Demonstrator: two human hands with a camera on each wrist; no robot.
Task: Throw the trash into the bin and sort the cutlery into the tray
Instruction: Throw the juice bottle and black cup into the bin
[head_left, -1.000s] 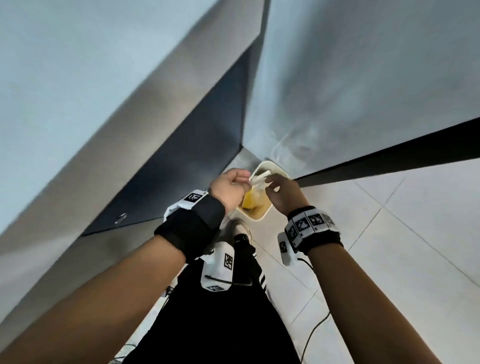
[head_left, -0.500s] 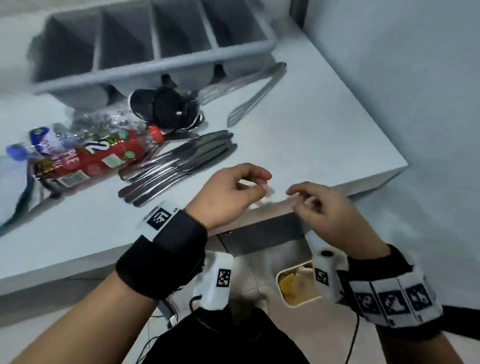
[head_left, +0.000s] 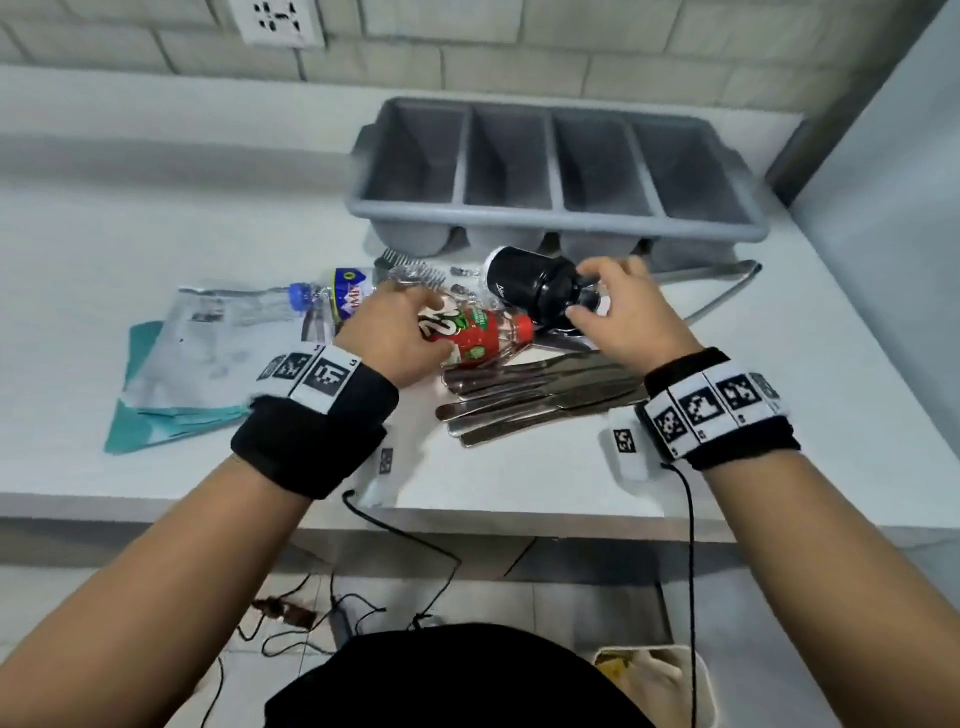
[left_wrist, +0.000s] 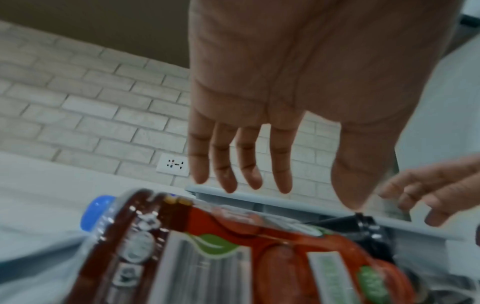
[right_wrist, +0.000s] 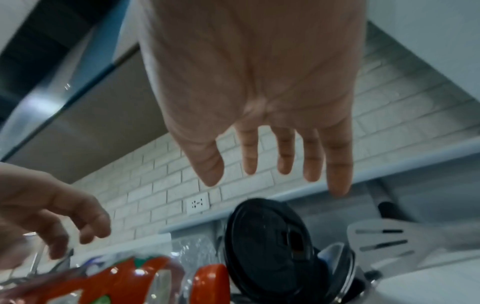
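A grey four-compartment cutlery tray (head_left: 556, 221) stands at the back of the white counter. In front of it lie a black lidded cup (head_left: 524, 283) on its side, a crushed red-labelled bottle (head_left: 480, 335), a clear blue-capped bottle (head_left: 324, 299) and a pile of steel knives (head_left: 530, 402). My left hand (head_left: 421, 322) hovers just over the red-labelled bottle (left_wrist: 259, 257), fingers (left_wrist: 226, 164) straight and holding nothing. My right hand (head_left: 582, 291) reaches over the black cup (right_wrist: 270, 242) with straight, spread fingers (right_wrist: 311, 160); I see no grip on it.
Steel tongs (head_left: 722, 291) and a slotted spatula (right_wrist: 381, 238) lie right of the cup. A crumpled clear bag (head_left: 208, 332) on teal paper (head_left: 166, 421) sits at the left. A cream bin (head_left: 696, 675) with trash stands on the floor at lower right. A brick wall backs the counter.
The head view has swung from the floor bin up to the counter. Both hands moved from the counter's front edge forward, over the bottle and the cup, and their fingers straightened.
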